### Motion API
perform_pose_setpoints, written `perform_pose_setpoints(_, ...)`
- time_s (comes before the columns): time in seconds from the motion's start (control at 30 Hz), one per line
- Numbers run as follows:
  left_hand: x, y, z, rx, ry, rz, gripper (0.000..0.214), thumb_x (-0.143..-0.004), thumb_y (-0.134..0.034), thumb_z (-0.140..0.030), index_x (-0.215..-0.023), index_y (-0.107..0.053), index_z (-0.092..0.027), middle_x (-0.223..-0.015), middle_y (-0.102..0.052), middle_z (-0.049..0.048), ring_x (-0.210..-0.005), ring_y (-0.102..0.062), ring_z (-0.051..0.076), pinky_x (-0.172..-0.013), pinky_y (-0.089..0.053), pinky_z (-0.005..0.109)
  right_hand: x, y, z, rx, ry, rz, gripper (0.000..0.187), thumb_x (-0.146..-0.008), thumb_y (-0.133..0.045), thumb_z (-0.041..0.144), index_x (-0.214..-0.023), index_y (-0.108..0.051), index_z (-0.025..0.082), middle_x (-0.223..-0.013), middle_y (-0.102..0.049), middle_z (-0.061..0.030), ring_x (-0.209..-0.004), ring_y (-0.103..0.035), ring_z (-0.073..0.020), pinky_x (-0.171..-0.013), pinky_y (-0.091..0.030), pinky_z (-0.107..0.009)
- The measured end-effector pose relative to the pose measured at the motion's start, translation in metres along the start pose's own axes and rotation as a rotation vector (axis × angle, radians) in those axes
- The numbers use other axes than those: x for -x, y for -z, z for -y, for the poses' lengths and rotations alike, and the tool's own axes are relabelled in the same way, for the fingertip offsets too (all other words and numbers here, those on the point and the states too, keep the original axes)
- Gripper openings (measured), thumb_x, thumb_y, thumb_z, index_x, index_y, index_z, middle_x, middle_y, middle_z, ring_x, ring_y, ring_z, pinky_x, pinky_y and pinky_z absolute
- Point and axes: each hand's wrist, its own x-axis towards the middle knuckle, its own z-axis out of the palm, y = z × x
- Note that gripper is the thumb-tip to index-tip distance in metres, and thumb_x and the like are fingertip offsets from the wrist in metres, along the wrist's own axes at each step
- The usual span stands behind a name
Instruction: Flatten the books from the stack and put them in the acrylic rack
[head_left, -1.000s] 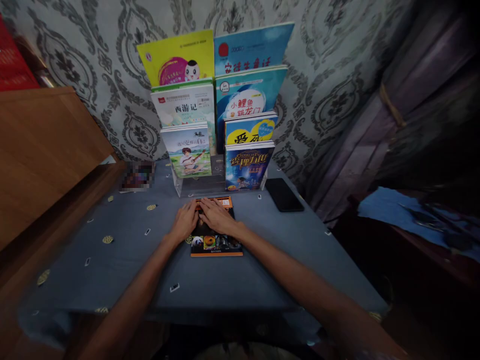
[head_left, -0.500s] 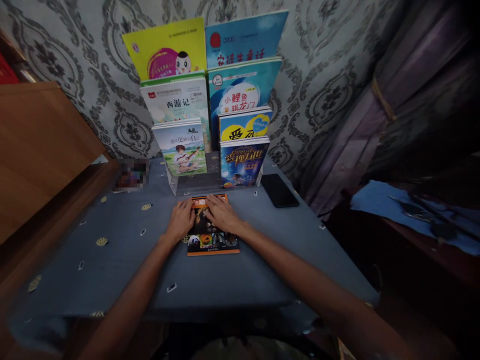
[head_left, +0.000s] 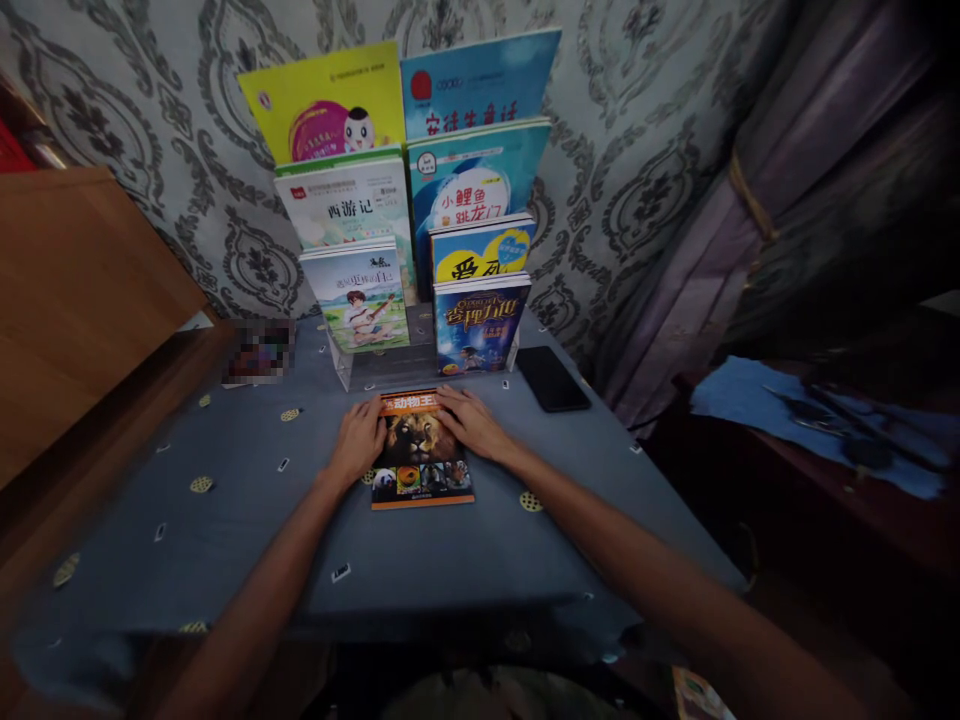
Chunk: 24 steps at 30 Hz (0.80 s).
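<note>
Right hand (head_left: 474,425) shifted outward across the thin rectangular book (head_left: 422,450), fingers loosely spread, left hand (head_left: 356,440) palm-down at its left edge, both unclenched, patterned blue-grey cloth (head_left: 420,560) beneath.

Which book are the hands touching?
The lion book, lying flat, left hand at its edge, right hand over its corner; those in the rack stand untouched.
</note>
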Motion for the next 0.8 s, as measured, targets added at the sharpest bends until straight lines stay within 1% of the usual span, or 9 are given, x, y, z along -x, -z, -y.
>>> perform_pose_setpoints(0.07, 0.000, 0.001, 0.000, 0.004, 0.000, 0.013, 0.037, -0.093, -0.045, -0.019, -0.127, -0.057, -0.016, -0.125, -0.066, 0.0144, -0.120, -0.056, 0.029, -0.108, -0.041, 0.049, -0.001, 0.004, -0.005, -0.083, -0.011, -0.014, 0.037, -0.099, -0.049, 0.025, -0.132, -0.064, 0.017, -0.145, -0.059, -0.0134, -0.141, -0.048, -0.0267, -0.119, -0.035, -0.053)
perform_pose_setpoints(0.17, -0.003, 0.007, -0.002, 0.014, -0.001, 0.030, 0.035, -0.092, -0.046, -0.018, -0.123, -0.060, -0.017, -0.127, -0.065, 0.0155, -0.124, -0.054, 0.031, -0.109, -0.040, 0.052, -0.004, 0.011, -0.011, -0.244, -0.012, -0.047, 0.035, -0.097, -0.051, 0.025, -0.126, -0.069, 0.017, -0.137, -0.066, -0.0116, -0.133, -0.057, -0.0264, -0.114, -0.042, -0.050)
perform_pose_setpoints(0.27, -0.008, 0.013, -0.011, 0.040, -0.010, 0.040, 0.031, -0.091, -0.048, -0.018, -0.118, -0.063, -0.019, -0.128, -0.065, 0.0167, -0.131, -0.050, 0.034, -0.110, -0.038, 0.056, 0.000, 0.018, -0.014, -0.336, -0.014, -0.080, 0.036, -0.095, -0.050, 0.024, -0.125, -0.070, 0.018, -0.132, -0.069, -0.0100, -0.125, -0.063, -0.0257, -0.111, -0.046, -0.049)
perform_pose_setpoints(0.33, -0.012, 0.013, -0.021, 0.091, -0.049, 0.071, 0.031, -0.091, -0.048, -0.018, -0.119, -0.064, -0.020, -0.128, -0.065, 0.0168, -0.132, -0.049, 0.034, -0.111, -0.036, 0.058, 0.008, 0.021, -0.013, -0.314, 0.012, -0.083, 0.037, -0.094, -0.049, 0.022, -0.125, -0.070, 0.017, -0.132, -0.069, -0.0107, -0.124, -0.064, -0.0254, -0.111, -0.046, -0.048)
perform_pose_setpoints(0.43, -0.020, 0.007, -0.041, 0.150, -0.179, 0.159, 0.037, -0.094, -0.045, -0.019, -0.127, -0.062, -0.022, -0.136, -0.063, 0.0133, -0.139, -0.046, 0.031, -0.117, -0.031, 0.055, 0.022, 0.024, -0.009, -0.212, 0.089, -0.052, 0.039, -0.094, -0.047, 0.019, -0.127, -0.069, 0.017, -0.132, -0.069, -0.0118, -0.127, -0.061, -0.0250, -0.112, -0.045, -0.047)
perform_pose_setpoints(0.53, -0.029, -0.002, -0.056, 0.095, -0.308, 0.267, 0.048, -0.093, -0.043, -0.015, -0.138, -0.056, -0.024, -0.148, -0.056, 0.0094, -0.147, -0.037, 0.027, -0.120, -0.028, 0.051, 0.032, 0.025, -0.004, -0.116, 0.142, -0.037, 0.041, -0.095, -0.046, 0.018, -0.131, -0.066, 0.017, -0.136, -0.067, -0.0118, -0.129, -0.060, -0.0255, -0.111, -0.045, -0.049)
perform_pose_setpoints(0.6, -0.033, -0.007, -0.061, 0.024, -0.350, 0.332, 0.055, -0.091, -0.044, -0.011, -0.144, -0.050, -0.022, -0.152, -0.052, 0.0088, -0.150, -0.033, 0.026, -0.120, -0.028, 0.051, 0.038, 0.025, -0.003, -0.067, 0.162, -0.039, 0.041, -0.095, -0.046, 0.017, -0.131, -0.066, 0.016, -0.136, -0.066, -0.0138, -0.127, -0.061, -0.0270, -0.109, -0.047, -0.051)
perform_pose_setpoints(0.67, -0.036, -0.011, -0.062, -0.042, -0.367, 0.373, 0.056, -0.091, -0.043, -0.011, -0.147, -0.048, -0.019, -0.154, -0.050, 0.0092, -0.151, -0.031, 0.026, -0.121, -0.027, 0.051, 0.042, 0.026, -0.003, -0.032, 0.179, -0.043, 0.040, -0.095, -0.047, 0.017, -0.130, -0.066, 0.015, -0.135, -0.066, -0.0155, -0.126, -0.062, -0.0283, -0.109, -0.047, -0.054)
perform_pose_setpoints(0.8, -0.036, -0.015, -0.060, -0.088, -0.358, 0.366, 0.048, -0.100, -0.037, -0.021, -0.147, -0.049, -0.018, -0.154, -0.050, 0.0085, -0.150, -0.034, 0.027, -0.121, -0.029, 0.050, 0.046, 0.027, -0.002, 0.022, 0.203, -0.042, 0.039, -0.096, -0.048, 0.019, -0.132, -0.065, 0.018, -0.134, -0.067, -0.0146, -0.126, -0.062, -0.0281, -0.108, -0.047, -0.054)
